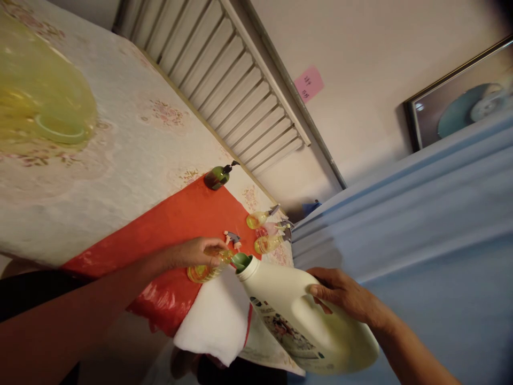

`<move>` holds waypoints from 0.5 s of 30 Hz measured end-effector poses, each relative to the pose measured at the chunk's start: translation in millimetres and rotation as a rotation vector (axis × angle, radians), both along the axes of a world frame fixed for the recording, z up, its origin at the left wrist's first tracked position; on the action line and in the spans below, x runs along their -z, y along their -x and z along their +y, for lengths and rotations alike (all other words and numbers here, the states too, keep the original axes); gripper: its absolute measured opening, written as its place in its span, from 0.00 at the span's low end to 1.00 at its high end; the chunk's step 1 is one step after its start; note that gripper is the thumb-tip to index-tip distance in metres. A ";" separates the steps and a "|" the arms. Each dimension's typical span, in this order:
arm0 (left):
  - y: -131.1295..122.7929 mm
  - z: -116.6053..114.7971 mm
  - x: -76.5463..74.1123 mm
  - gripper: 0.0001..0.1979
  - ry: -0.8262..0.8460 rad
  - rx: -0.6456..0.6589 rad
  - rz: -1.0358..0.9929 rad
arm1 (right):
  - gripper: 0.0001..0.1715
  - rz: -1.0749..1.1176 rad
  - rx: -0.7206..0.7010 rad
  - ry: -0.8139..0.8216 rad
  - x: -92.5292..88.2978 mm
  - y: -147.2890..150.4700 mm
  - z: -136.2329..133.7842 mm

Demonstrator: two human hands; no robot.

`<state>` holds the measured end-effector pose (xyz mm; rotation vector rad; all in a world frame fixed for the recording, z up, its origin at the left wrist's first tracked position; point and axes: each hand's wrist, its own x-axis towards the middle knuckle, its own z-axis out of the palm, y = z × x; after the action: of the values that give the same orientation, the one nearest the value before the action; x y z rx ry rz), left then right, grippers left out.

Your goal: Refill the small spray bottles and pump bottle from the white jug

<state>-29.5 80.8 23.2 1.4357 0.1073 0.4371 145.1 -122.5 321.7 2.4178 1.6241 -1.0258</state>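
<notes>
My right hand [340, 293] grips the handle of a large pale jug [296, 315], tilted with its green spout pointing left. The spout is at the neck of a small clear bottle [204, 271] with yellow liquid low in it. Wrapped around that bottle's upper part is my left hand [206, 252]. Just behind the bottle, a detached spray head [232, 239] lies on the red sheet [188, 214]. Whether liquid is flowing cannot be made out. A folded white cloth [220, 315] is below the bottle.
Spray bottles [268, 244] with yellow and pink contents stand at the sheet's far corner. A dark green pump bottle [217, 178] stands on its back edge. A large yellow translucent container [44, 91] is at upper left on the floral tablecloth [124, 144]. Blue curtain [420, 262] hangs at right.
</notes>
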 end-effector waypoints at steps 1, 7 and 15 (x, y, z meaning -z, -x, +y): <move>-0.2 -0.2 0.0 0.24 0.000 -0.004 -0.002 | 0.23 -0.001 -0.002 0.000 -0.2 -0.1 0.0; 0.9 -0.3 -2.3 0.24 0.010 0.012 -0.004 | 0.24 0.013 0.004 -0.001 -0.5 0.2 0.8; -0.1 -0.4 0.1 0.25 0.005 0.001 0.001 | 0.24 0.006 0.003 -0.005 -1.5 3.7 0.6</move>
<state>-29.4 80.4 23.1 1.4308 0.1080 0.4347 141.4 -121.9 323.2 2.4231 1.6273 -1.0322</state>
